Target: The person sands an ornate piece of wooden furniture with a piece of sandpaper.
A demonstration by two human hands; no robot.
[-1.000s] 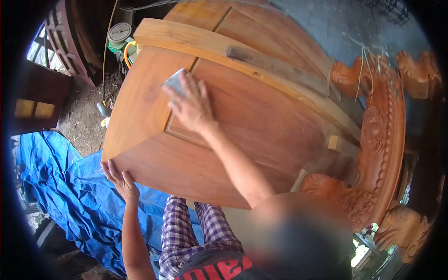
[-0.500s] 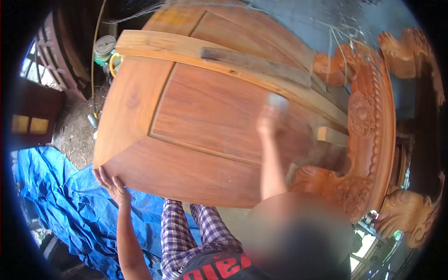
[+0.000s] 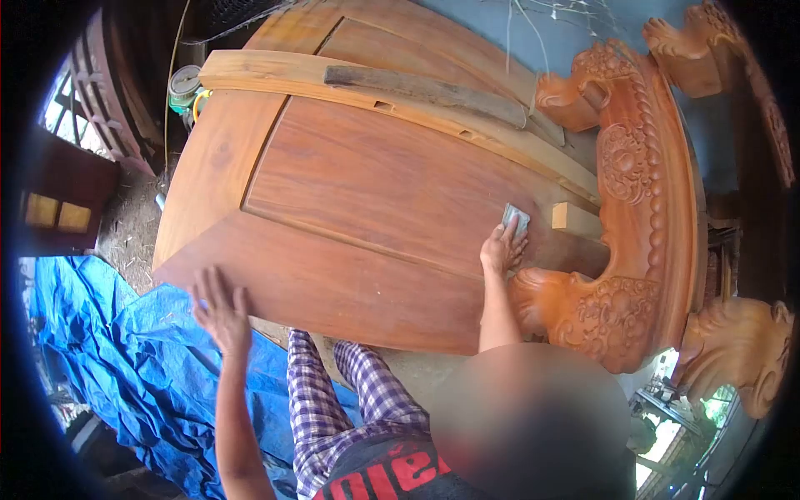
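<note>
A large reddish-brown wooden panel (image 3: 358, 179) with a framed inset lies in front of me. My right hand (image 3: 502, 247) rests on its right part, fingers closed on a small grey pad that looks like folded sandpaper (image 3: 516, 219). The pad lies against the wood, near the end of a pale wooden block (image 3: 575, 219). At the near left edge of the panel is my left hand (image 3: 222, 310). It holds nothing, its fingers spread and lying over the edge.
A long curved wooden rail (image 3: 275, 73) with a dark strip (image 3: 425, 92) crosses the panel. Carved wooden pieces (image 3: 637, 167) stand at the right. A blue tarp (image 3: 158, 358) covers the floor at the left, and a green scale (image 3: 185, 86) sits behind.
My right hand has come nearer and slightly right over the panel with the sandpaper. My left hand has shifted right from the panel's corner. The view has shifted slightly.
</note>
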